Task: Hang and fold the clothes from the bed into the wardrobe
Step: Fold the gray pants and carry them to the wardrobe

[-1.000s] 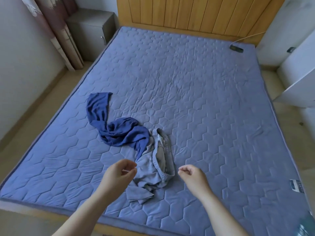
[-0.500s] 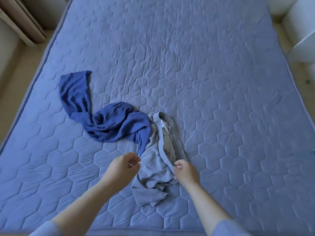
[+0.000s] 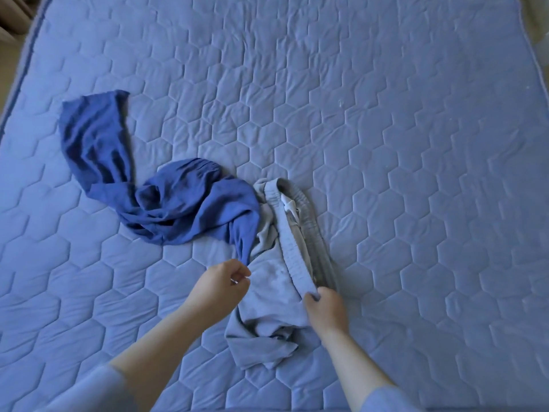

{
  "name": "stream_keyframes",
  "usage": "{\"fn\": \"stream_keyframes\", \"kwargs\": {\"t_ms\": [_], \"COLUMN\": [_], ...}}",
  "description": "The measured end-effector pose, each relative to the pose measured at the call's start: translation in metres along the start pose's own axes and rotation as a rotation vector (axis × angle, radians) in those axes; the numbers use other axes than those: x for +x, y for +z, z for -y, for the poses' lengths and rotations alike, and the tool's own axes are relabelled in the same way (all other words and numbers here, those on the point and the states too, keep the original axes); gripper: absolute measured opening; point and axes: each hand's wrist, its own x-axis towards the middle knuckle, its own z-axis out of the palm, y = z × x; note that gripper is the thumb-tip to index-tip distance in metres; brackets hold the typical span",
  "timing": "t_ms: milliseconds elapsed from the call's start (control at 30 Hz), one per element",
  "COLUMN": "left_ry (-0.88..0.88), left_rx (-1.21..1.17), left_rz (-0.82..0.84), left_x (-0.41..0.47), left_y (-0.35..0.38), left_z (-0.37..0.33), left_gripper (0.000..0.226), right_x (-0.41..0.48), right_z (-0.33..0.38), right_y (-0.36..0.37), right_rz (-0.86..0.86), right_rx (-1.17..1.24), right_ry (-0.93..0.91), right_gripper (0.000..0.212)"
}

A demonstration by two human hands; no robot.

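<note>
Pale blue sleeves (image 3: 98,391), bare forearms (image 3: 166,331)

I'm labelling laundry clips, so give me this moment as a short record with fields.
surface: quilted blue mattress
item 1: dark blue garment, crumpled, its tip lying over the grey one's edge
item 2: grey garment, crumpled, elastic waistband showing
left: left hand, fingers curled at the blue tip; grip unclear
right: right hand grips the grey waistband
folded: neither yet

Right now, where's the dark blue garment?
Head view: the dark blue garment lies crumpled on the left half of the bed, touching the grey shorts on its right, with its near tip reaching the left hand.
</note>
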Motion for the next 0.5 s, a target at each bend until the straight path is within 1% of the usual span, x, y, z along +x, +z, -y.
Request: {"fn": "stream_keyframes", "kwargs": {"t_ms": [67, 167, 333, 500], "left_ry": [0.012, 0.027, 0.058, 0.096], "left_rx": [0.002, -0.011, -0.05, -0.041], "left_rz": [-0.001, -0.001, -0.03, -0.082], "left_x": [0.006, 0.01, -0.002, -0.03], "left_y": [-0.001, -0.006, -0.02, -0.046], "left_z": [-0.006, -0.022, -0.047, -0.07], "left_gripper": [0.007, 0.009, 0.011, 0.013], "right_x": [-0.004, -0.013, -0.028, -0.055], "right_z": [-0.002, 0.002, 0.02, 0.054], "right_y": [-0.009, -0.032, -0.086, -0.158], "right_rz": [-0.048, -0.083, -0.154, -0.226], "right_rx": [0.028, 0.028, -0.021, -0.169], "right_ry": [-0.061, -0.199, -0.408, -0.632], "right_gripper": [0.041, 0.05, 0.05, 0.045]}}
